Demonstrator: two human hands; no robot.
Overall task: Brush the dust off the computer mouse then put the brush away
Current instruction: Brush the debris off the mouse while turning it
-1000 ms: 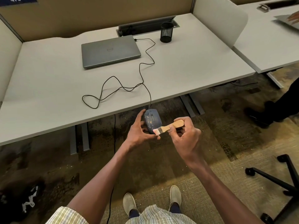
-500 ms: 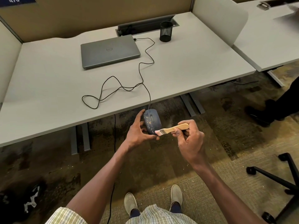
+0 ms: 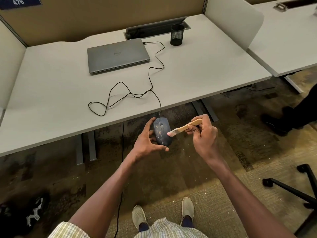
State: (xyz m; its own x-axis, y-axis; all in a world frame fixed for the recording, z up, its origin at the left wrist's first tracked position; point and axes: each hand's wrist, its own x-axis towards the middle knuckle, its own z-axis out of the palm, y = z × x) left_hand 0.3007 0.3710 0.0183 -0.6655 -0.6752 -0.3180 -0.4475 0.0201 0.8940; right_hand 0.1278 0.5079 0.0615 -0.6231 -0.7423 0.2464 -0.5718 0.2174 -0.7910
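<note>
My left hand holds a dark blue wired computer mouse in front of the desk edge, above the floor. Pale dust specks cover the mouse's top. My right hand grips the wooden handle of a small brush. The pale bristles touch the right side of the mouse. The mouse's black cable runs up over the desk edge in loops to the closed grey laptop.
A black mesh pen cup stands at the back of the white desk, beside a cable tray. A second desk lies to the right, with a person's dark leg and shoe and a chair base nearby.
The brush handle has tilted up and its bristles have shifted higher along the mouse's right side. My left hand has kept the mouse in about the same place.
</note>
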